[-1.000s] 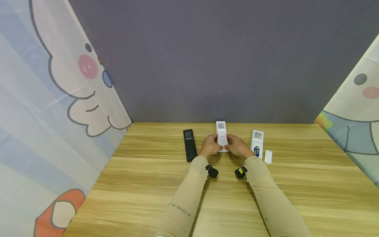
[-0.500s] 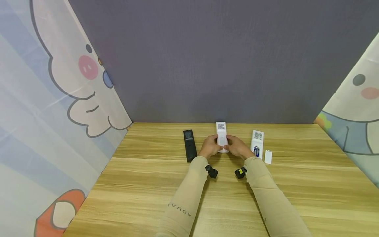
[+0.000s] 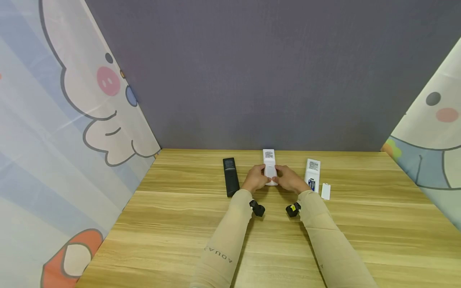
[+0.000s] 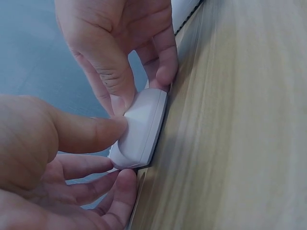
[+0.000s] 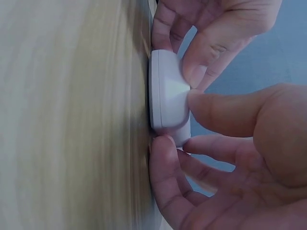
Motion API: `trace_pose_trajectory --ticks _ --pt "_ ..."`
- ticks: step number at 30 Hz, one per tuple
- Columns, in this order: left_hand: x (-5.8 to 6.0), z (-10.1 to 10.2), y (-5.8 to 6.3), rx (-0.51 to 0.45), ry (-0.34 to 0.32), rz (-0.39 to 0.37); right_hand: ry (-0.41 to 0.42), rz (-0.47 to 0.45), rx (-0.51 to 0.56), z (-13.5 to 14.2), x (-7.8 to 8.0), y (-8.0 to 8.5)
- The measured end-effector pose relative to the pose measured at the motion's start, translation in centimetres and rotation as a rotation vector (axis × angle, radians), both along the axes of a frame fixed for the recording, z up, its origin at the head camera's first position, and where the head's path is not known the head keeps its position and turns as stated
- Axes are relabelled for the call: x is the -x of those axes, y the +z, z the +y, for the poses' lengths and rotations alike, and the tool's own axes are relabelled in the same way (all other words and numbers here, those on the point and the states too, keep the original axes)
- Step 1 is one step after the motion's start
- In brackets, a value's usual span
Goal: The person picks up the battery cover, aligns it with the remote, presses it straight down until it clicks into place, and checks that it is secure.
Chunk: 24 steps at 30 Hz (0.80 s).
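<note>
I get an evenly lit head view: the table [image 3: 173,232] bright, the back panel [image 3: 273,76] dull, thin shadows beside the sleeves [image 3: 225,236]. The 2 wrist views reach me dimmer and bluish, with a pale highlight on the remote [image 4: 142,122] and the table's grain smeared. In the head view its print [image 3: 268,154] is unreadably small.

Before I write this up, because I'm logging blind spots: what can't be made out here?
Head view: print on the white plastic remote between left hand and right hand, too small to read.
Head view: lower end of the rightmost white plastic remote, partly hidden by the beige right sleeve.
Head view: underside of the black plastic remote, hidden against the wooden table.
Left wrist view: a white object, cut off by the top edge.
</note>
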<state>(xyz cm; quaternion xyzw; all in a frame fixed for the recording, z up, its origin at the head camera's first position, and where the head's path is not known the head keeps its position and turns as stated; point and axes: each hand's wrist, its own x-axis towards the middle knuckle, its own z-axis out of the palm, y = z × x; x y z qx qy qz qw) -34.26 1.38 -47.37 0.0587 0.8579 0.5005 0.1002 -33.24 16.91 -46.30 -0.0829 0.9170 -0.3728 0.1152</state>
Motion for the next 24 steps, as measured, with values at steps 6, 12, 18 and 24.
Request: trace_pose_trajectory --ticks 6,12,18,24 --pt "0.01 -0.05 0.13 0.012 -0.036 0.003 0.002 -0.005 -0.006 0.09 0.01 -0.05" --pt "-0.1 -0.16 0.34 0.015 -0.063 0.01 0.001 0.001 -0.005 0.02 0.1 -0.13" --pt "-0.12 -0.13 0.33 0.017 -0.072 0.02 0.004 -0.004 -0.028 0.02 0.02 -0.23" --pt "-0.2 -0.31 0.47 0.008 -0.09 0.025 0.011 -0.032 -0.025 0.02 -0.1 -0.13"
